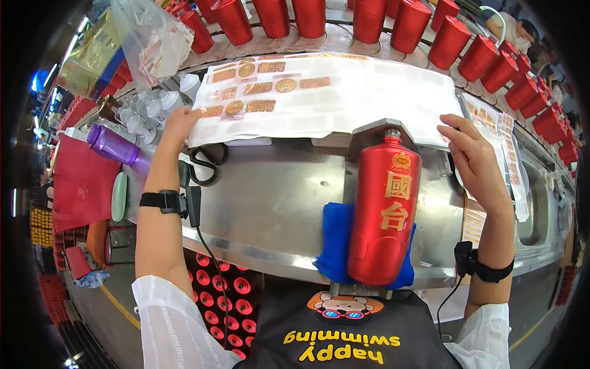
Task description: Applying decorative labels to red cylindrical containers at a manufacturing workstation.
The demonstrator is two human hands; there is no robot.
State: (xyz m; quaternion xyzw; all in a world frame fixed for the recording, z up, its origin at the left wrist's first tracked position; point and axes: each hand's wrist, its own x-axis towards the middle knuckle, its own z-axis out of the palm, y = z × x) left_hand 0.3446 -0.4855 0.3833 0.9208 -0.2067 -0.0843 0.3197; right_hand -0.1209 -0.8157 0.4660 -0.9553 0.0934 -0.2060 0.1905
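Note:
A wide white sheet (344, 92) with gold decals along its left part lies across the far side of the metal table. My left hand (180, 126) is closed on the sheet's left edge, its fingertips at the corner decals. At the other end my right hand (470, 147) has its fingers apart beside the sheet's right corner; nothing shows in its grasp. Between my arms a red bottle (384, 215) with gold lettering lies tilted, its neck in a notched metal rest (362, 138). Its body lies on a blue cloth (335, 237). Neither hand touches the bottle.
Several red bottles (270, 18) stand in a curved row along the far side. Left are a plastic bag (147, 46), a purple tumbler (114, 147) and clear bottles (144, 117). More decal sheets (507, 147) lie at the right, near a metal sink (533, 212).

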